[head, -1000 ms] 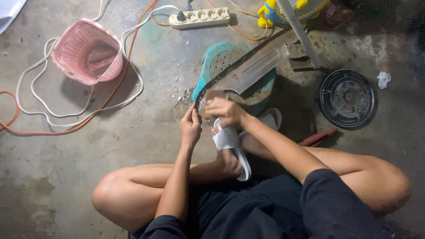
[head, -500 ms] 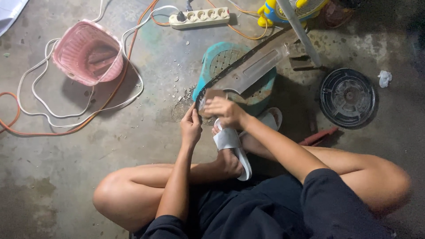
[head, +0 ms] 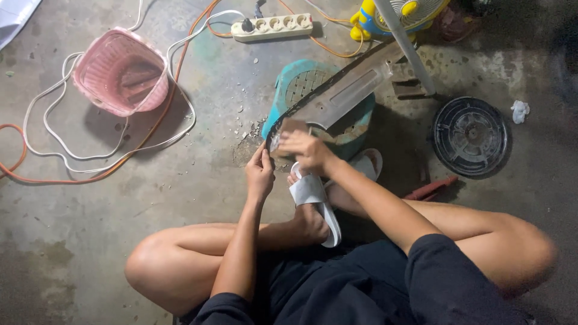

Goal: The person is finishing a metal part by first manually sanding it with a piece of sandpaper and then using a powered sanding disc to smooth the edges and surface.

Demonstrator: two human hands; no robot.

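Sitting cross-legged on a bare concrete floor, knees spreading toward 4 and 8 o'clock, one foot in a white sandal tucking in close to the body. Just beyond it, working with both hands at the near end of a long flat metal blade, dark-edged and greyish, lying aslant from the hands up toward 1 o'clock. Left hand closing narrowly, fingertips pinching the blade's near tip from the 7 o'clock side. Right hand curling over the top of that same end, pressing down on a small pale brown piece, possibly abrasive paper, though too small to tell. Judging by its straight line, handling as stiff and fairly heavy for its width, not bending under the pressing; likely sharp along the dark edge, so safest gripping on the flat faces or far up the spine, never wrapping the edge; dusty metal probably sliding a little under dry fingers. Resting beneath the blade's middle, a teal plastic stool with a slotted top, serving as a support. Pale chips and dust scattering on the floor at 11 o'clock of the hands. Lying at 3 o'clock, a red-handled tool and, farther, a round black grille. Trailing at 10 o'clock, orange and white cables around a pink basket. Sitting farthest, at 12 o'clock, a white power strip and a yellow and blue fan.
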